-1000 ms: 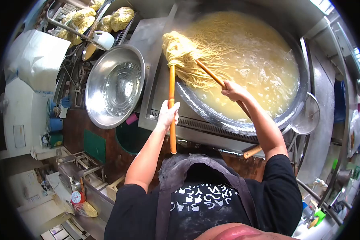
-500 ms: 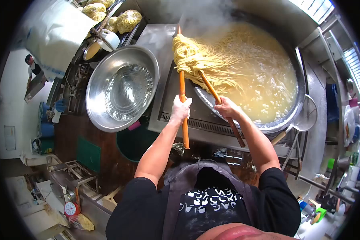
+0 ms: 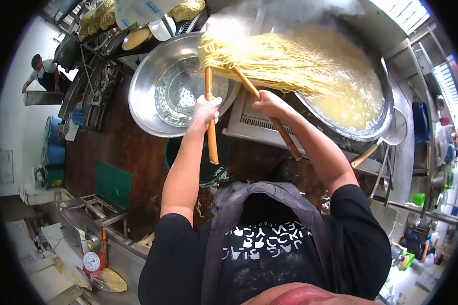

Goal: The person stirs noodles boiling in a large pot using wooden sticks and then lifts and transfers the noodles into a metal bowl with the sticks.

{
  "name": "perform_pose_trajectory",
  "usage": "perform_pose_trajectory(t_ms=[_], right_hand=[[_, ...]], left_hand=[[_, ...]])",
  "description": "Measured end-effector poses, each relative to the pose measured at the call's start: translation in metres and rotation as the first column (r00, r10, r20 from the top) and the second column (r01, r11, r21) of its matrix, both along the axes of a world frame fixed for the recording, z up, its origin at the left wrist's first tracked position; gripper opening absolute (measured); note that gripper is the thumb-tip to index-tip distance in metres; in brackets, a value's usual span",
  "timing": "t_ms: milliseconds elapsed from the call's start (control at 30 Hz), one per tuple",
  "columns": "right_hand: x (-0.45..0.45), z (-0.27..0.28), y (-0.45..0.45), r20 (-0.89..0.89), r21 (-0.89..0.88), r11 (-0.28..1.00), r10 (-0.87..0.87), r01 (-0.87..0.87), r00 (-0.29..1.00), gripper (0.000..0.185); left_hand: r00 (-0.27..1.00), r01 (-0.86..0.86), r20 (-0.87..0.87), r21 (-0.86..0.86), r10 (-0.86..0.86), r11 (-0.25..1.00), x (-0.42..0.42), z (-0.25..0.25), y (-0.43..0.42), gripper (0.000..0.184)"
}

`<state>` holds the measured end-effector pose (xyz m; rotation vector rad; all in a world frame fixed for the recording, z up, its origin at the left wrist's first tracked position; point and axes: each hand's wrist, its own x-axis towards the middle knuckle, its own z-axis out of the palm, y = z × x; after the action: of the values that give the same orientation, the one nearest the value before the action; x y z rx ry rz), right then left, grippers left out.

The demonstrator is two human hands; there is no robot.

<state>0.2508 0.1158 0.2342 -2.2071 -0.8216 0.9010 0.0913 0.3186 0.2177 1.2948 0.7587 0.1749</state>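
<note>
My left hand [image 3: 207,111] is wrapped round a long wooden stick [image 3: 211,142], held almost upright. In my right hand [image 3: 270,105] is a second wooden stick [image 3: 285,137], slanting up to the left. A thick bundle of yellow noodles [image 3: 259,57] hangs over the upper parts of both sticks. Its left end is above the right side of a big metal bowl [image 3: 150,109] holding clear liquid. The noodles stretch right into a large round wok [image 3: 323,114] of cloudy, bubbling liquid. Steam hides part of the bundle's top.
A strainer [image 3: 394,127] with a wooden handle rests at the wok's right edge. Below the bowl stands a dark green tub [image 3: 208,170]. Another person [image 3: 48,73] holds a metal tray at the far left. A red scale [image 3: 92,262] is at the lower left.
The noodle bundle on the sticks has moved left, from the wok's edge to over the metal bowl, trailing strands out of the wok. Both hands moved with it. The other person has come further into view.
</note>
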Motion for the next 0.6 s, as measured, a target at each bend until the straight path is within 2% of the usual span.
perform_pose_trajectory(t_ms=[67, 100, 167, 267, 300, 333, 367, 400, 433, 467, 500, 533, 567, 600], right_hand=[[0.0, -0.021, 0.012, 0.16, -0.099, 0.994, 0.066, -0.05, 0.985, 0.019], [0.002, -0.033, 0.011, 0.247, -0.17, 0.983, 0.108, -0.067, 0.963, 0.023], [0.003, -0.042, -0.01, 0.421, -0.247, 0.962, 0.212, -0.114, 0.882, 0.028], [0.018, -0.032, -0.064, 0.504, -0.388, 0.914, 0.317, -0.117, 0.803, 0.028], [0.023, -0.014, -0.083, 0.559, -0.405, 0.91, 0.325, -0.09, 0.763, 0.028], [0.03, 0.007, -0.103, 0.609, -0.421, 0.905, 0.333, -0.062, 0.72, 0.029], [0.044, 0.017, -0.121, 0.618, -0.459, 0.888, 0.353, -0.043, 0.702, 0.03], [0.061, 0.027, -0.141, 0.626, -0.495, 0.869, 0.373, -0.021, 0.685, 0.031], [0.079, 0.041, -0.166, 0.575, -0.48, 0.877, 0.311, 0.005, 0.757, 0.027], [0.096, 0.055, -0.197, 0.518, -0.469, 0.883, 0.243, 0.035, 0.82, 0.024], [0.111, 0.065, -0.239, 0.497, -0.429, 0.903, 0.211, 0.027, 0.842, 0.024], [0.121, 0.076, -0.278, 0.473, -0.386, 0.923, 0.181, 0.017, 0.862, 0.025], [0.124, 0.104, -0.305, 0.437, -0.454, 0.888, 0.152, 0.072, 0.886, 0.025], [0.127, 0.134, -0.328, 0.402, -0.519, 0.847, 0.122, 0.116, 0.908, 0.026]], left_hand=[[0.996, 0.013, -0.09, 0.037, -0.01, 0.999, -0.013, -0.018, 0.016, 0.023], [0.988, 0.086, -0.134, 0.056, -0.078, 0.995, -0.019, -0.04, 0.028, 0.026], [0.98, 0.079, -0.191, 0.119, -0.055, 0.99, -0.035, -0.073, 0.032, 0.027], [0.94, 0.198, -0.316, 0.204, -0.127, 0.959, -0.072, -0.117, 0.039, 0.026], [0.883, 0.302, -0.42, 0.171, -0.208, 0.938, -0.084, -0.117, 0.044, 0.024], [0.919, 0.367, -0.26, 0.279, -0.298, 0.888, -0.109, -0.195, 0.078, 0.023], [0.922, 0.377, -0.268, 0.454, -0.279, 0.807, -0.134, -0.205, 0.092, 0.029], [0.927, 0.366, -0.235, 0.384, -0.293, 0.848, -0.157, -0.19, 0.101, 0.039], [0.908, 0.364, -0.271, 0.139, -0.318, 0.921, -0.174, -0.128, 0.101, 0.046], [0.875, 0.368, -0.34, 0.005, -0.345, 0.93, -0.189, -0.079, 0.104, 0.04], [0.756, 0.449, -0.562, 0.075, -0.334, 0.89, -0.207, -0.043, 0.115, 0.032], [0.712, 0.548, -0.614, 0.182, -0.34, 0.817, -0.227, -0.005, 0.121, 0.029], [0.695, 0.514, -0.647, 0.144, -0.313, 0.845, -0.258, 0.012, 0.137, 0.028], [0.682, 0.55, -0.671, 0.208, -0.291, 0.809, -0.272, 0.051, 0.131, 0.028]])
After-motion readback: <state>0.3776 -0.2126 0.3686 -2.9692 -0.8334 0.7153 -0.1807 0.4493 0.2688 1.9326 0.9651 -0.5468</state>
